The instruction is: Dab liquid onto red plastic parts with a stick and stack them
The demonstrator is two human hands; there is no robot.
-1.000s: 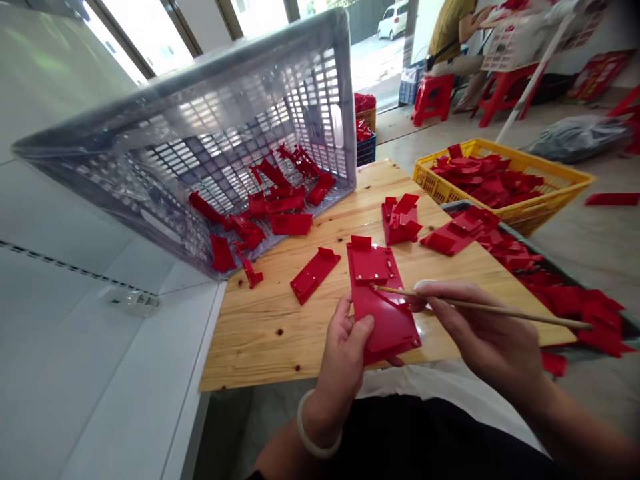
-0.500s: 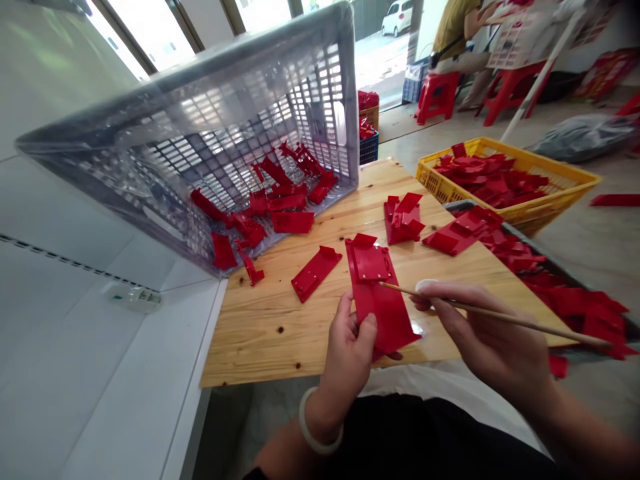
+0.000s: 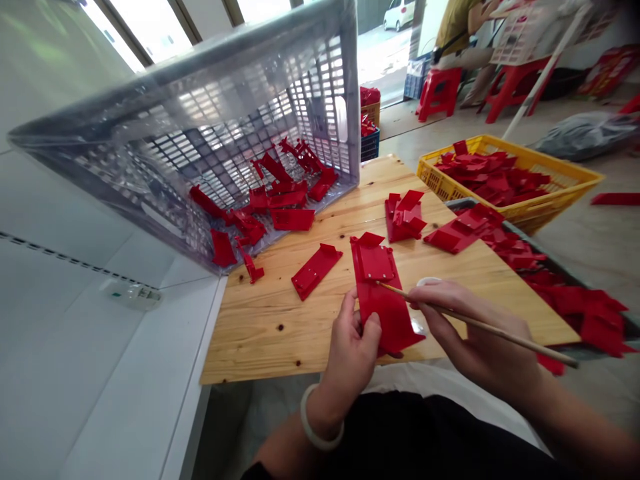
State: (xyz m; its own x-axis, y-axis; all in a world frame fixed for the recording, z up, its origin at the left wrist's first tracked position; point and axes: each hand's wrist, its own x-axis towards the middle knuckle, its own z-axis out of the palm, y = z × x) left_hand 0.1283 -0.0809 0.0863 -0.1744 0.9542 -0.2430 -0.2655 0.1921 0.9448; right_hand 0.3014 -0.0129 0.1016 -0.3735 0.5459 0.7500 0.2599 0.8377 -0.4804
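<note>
A grey crate [image 3: 220, 57] fills upper left; by the front edge of the wooden worktop [image 3: 255, 333], your left hand [image 3: 353, 347] clasps a red panel [image 3: 383, 307], your right hand [image 3: 487, 350] a stick [image 3: 520, 341].

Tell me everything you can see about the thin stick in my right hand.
The thin stick is long, straight and light brown, and looks wooden. It tapers to a fine tip; the other end is thicker and blunt. Your right hand pinches it nearer the tip, leaving the thick end jutting out behind. It slants down to the right in view, its tip at the red piece, just below the raised plate; actual contact there is unclear.
</note>
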